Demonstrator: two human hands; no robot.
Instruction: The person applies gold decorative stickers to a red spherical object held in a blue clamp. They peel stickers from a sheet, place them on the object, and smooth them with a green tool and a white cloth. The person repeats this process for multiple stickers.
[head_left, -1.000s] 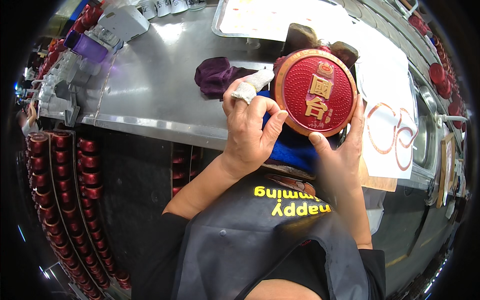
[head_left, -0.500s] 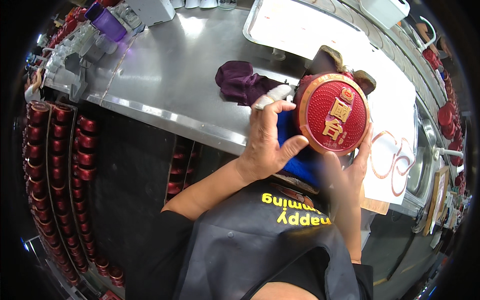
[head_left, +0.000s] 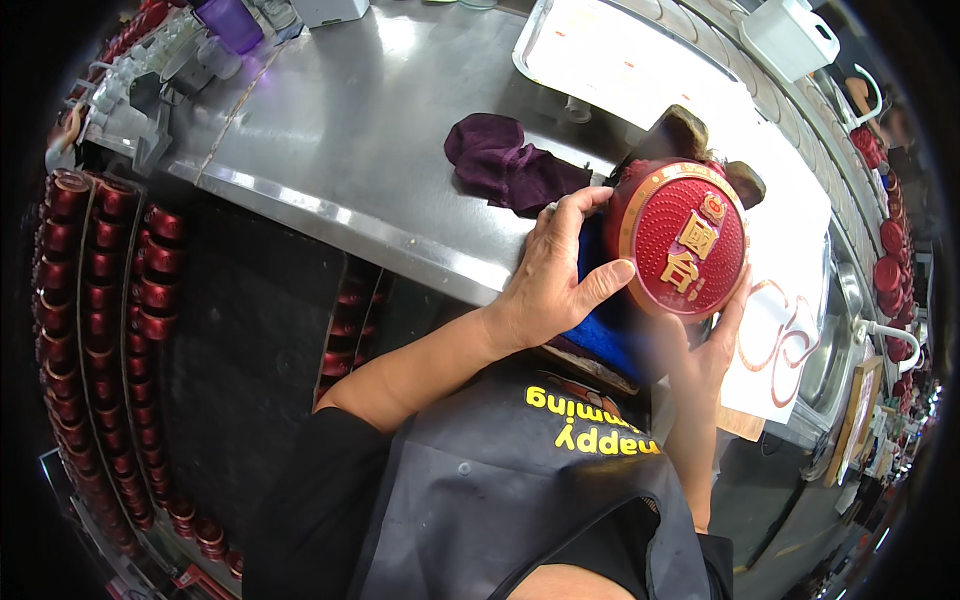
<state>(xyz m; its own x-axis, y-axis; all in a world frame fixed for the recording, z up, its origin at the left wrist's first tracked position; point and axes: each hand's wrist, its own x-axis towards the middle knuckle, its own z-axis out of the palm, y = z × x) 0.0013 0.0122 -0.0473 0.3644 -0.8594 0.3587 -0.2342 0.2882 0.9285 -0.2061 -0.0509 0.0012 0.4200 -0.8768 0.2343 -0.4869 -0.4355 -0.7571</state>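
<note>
Bottle [head_left: 668, 240] sits between my hands, round face toward my camera, just right of my left hand's [head_left: 548, 287] wide-spread fingers at its edge, while my right hand [head_left: 705, 345] grips the lower-right rim.

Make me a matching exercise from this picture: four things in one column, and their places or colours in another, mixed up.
Things:
1. round container
2. cloth
3. apron
4. jug

Places or colours:
A. white
B. crumpled on the metal table
C. between the left hand and the right hand
D. dark grey

Pairs: 1-C, 2-B, 3-D, 4-A.
</note>
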